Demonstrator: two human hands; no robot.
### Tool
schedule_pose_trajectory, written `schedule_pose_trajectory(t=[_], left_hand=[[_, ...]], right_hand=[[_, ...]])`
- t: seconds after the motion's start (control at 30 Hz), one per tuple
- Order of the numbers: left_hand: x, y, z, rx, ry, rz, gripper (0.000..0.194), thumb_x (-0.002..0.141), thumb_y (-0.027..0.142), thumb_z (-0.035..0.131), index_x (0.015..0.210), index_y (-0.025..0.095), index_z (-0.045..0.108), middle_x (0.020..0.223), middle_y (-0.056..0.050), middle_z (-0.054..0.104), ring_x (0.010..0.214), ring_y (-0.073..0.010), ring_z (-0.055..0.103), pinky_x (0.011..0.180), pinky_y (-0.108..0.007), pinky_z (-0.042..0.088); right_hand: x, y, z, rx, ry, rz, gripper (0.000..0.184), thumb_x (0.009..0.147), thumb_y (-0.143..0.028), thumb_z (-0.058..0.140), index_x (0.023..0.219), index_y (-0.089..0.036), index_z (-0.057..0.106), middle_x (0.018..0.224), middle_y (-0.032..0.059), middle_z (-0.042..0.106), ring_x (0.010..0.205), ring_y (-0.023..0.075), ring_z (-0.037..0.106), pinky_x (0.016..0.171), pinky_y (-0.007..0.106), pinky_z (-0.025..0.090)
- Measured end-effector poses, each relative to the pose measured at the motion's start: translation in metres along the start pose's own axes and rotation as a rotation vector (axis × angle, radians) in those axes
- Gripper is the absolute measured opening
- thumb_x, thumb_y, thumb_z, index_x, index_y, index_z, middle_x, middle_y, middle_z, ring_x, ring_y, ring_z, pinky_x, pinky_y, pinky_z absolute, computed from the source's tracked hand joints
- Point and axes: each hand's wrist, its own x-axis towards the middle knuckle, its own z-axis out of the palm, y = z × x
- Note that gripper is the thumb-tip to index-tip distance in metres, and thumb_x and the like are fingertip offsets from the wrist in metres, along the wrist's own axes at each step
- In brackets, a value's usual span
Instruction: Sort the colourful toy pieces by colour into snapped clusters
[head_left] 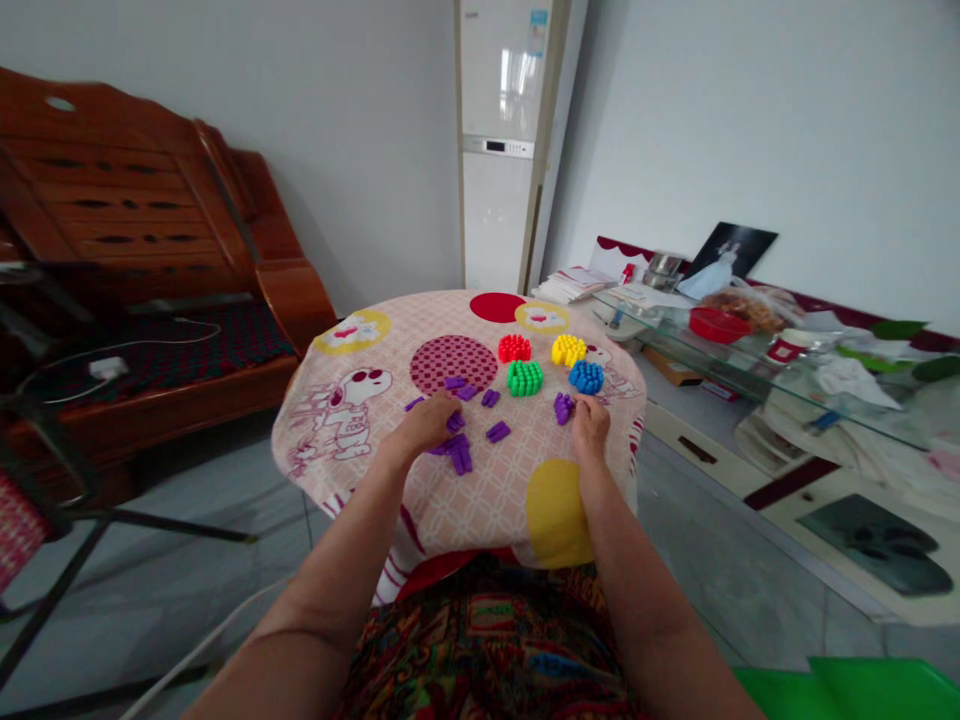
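My left hand point(435, 422) reaches over a loose spread of small purple plastic pieces point(460, 456) on the left of the round table. Its fingers are curled and closed at one purple piece point(454, 421). More purple pieces point(498, 431) lie just right of that hand. At the table's right side, my right hand point(592, 424) pinches the edge of a small purple cluster point(563, 408), which touches or nearly touches the cloth. Beyond it sit grouped clusters of like pieces: blue point(586, 377), green point(524, 378), yellow point(568, 350) and red point(514, 348).
A patterned cloth point(450, 510) covers the table. To the right is a glass-topped cabinet point(787, 385) crowded with papers, a red bowl point(718, 324) and bags. A wooden bench point(142, 220) stands at left, a white standing air conditioner point(495, 200) behind.
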Motion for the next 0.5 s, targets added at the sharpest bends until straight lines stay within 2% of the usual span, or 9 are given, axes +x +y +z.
schedule_pose_trajectory(t=[0.17, 0.3, 0.4, 0.5], left_hand=[[0.004, -0.003, -0.007, -0.038, 0.019, -0.049, 0.033, 0.07, 0.018, 0.069, 0.103, 0.018, 0.072, 0.107, -0.01, 0.073, 0.101, -0.0272, 0.067, 0.087, -0.032, 0.05], [0.01, 0.003, -0.015, -0.231, 0.084, -0.089, 0.032, 0.072, 0.032, 0.072, 0.1, 0.017, 0.074, 0.091, -0.006, 0.075, 0.084, -0.0221, 0.069, 0.075, -0.029, 0.051], [0.023, 0.025, -0.011, -0.456, 0.11, -0.002, 0.034, 0.074, 0.04, 0.072, 0.098, 0.017, 0.074, 0.084, -0.003, 0.075, 0.078, -0.0186, 0.069, 0.07, -0.026, 0.051], [0.043, 0.059, 0.001, -0.597, 0.075, 0.084, 0.036, 0.072, 0.038, 0.072, 0.1, 0.016, 0.075, 0.081, -0.003, 0.075, 0.076, -0.0174, 0.069, 0.069, -0.025, 0.051]], right_hand=[[0.0, 0.001, 0.0, 0.012, 0.007, -0.013, 0.038, 0.077, -0.032, 0.041, 0.083, -0.017, 0.076, 0.09, 0.0117, 0.077, 0.088, 0.0249, 0.065, 0.088, 0.037, 0.048], [0.0, 0.004, 0.003, 0.037, 0.029, -0.033, 0.038, 0.077, -0.034, 0.042, 0.082, -0.018, 0.076, 0.089, 0.0108, 0.077, 0.087, 0.0245, 0.065, 0.087, 0.037, 0.048], [-0.001, 0.006, 0.003, 0.043, 0.034, -0.038, 0.038, 0.078, -0.035, 0.042, 0.083, -0.018, 0.076, 0.088, 0.0109, 0.077, 0.088, 0.0249, 0.065, 0.087, 0.038, 0.049], [-0.001, 0.004, 0.002, 0.015, 0.021, -0.024, 0.041, 0.079, -0.036, 0.041, 0.086, -0.017, 0.076, 0.091, 0.0131, 0.077, 0.089, 0.0259, 0.065, 0.088, 0.039, 0.049]])
